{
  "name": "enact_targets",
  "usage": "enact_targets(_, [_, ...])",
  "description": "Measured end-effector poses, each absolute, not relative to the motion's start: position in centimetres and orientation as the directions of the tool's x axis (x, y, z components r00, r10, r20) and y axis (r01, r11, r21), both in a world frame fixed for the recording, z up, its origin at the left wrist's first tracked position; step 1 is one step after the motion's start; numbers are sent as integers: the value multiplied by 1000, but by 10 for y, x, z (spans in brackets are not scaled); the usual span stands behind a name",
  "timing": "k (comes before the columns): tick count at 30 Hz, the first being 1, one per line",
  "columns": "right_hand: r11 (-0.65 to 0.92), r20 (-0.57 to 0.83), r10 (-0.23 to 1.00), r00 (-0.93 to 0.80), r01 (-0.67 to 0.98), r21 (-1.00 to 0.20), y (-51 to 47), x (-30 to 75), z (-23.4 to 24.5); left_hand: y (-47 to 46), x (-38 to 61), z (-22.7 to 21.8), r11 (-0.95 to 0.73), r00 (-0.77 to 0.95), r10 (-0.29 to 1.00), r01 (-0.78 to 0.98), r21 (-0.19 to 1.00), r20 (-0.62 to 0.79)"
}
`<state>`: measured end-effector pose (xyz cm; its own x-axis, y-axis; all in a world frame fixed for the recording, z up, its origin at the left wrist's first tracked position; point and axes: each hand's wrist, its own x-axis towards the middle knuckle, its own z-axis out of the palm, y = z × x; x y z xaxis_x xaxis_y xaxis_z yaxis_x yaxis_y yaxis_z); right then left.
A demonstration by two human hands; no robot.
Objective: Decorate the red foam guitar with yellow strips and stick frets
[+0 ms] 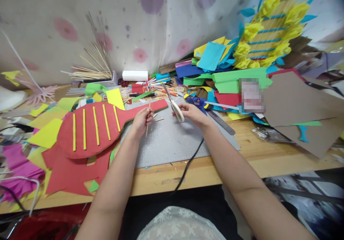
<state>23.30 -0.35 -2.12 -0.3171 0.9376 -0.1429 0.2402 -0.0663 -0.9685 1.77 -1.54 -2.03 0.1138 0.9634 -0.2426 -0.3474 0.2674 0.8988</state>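
Pinched in my left hand [143, 121] is a thin wooden stick [147, 129], standing roughly upright above the cutting mat [161, 147]. My right hand [189, 113] grips white-handled scissors [177, 111], their blades pointing up and away from me. Short cut pieces of stick [159, 119] lie on the mat between both hands. To the left is a red paddle-shaped cutout [88, 125] with several yellow strips across its round body; its narrow neck reaches behind my left hand. A blue glue gun [197, 103] lies just beyond my right hand.
A metal ruler [221, 123] lies on the mat's right side. Sticks [92, 71] stand in a box at the back left. Coloured paper covers both sides, and a yellow-flowered instrument-shaped craft [268, 36] leans at the back right. A black cable [189, 164] crosses the front edge.
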Motion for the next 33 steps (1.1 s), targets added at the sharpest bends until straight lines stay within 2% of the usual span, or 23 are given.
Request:
enact_targets(2, [22,-46,948,-314,208,-978,-4,226,-26,-16,17,-20,282,125,959,-332,900,-255])
enact_targets(4, [116,22,968,-250,366,-923,-3,217,-31,-16,18,-20,279,128,960,-316,907,-250])
enact_targets(6, [183,73,974,-213,562,-807,-2,211,-37,-17,18,-19,258,120,965,-304,917,-232])
enact_targets(9, [241,82,963,-257,681,-692,-3,207,-39,-17,19,-19,208,107,977,-278,938,-185])
enact_targets(15, [337,37,902,-429,651,-681,-10,205,-34,-20,21,-19,165,182,974,-174,971,-133])
enact_targets(27, [375,19,858,-513,600,-707,-12,201,-32,-22,19,-18,176,283,949,-114,978,-138])
enact_targets(33, [378,26,872,-490,638,-671,-12,199,-31,-24,19,-15,201,279,946,-103,974,-166])
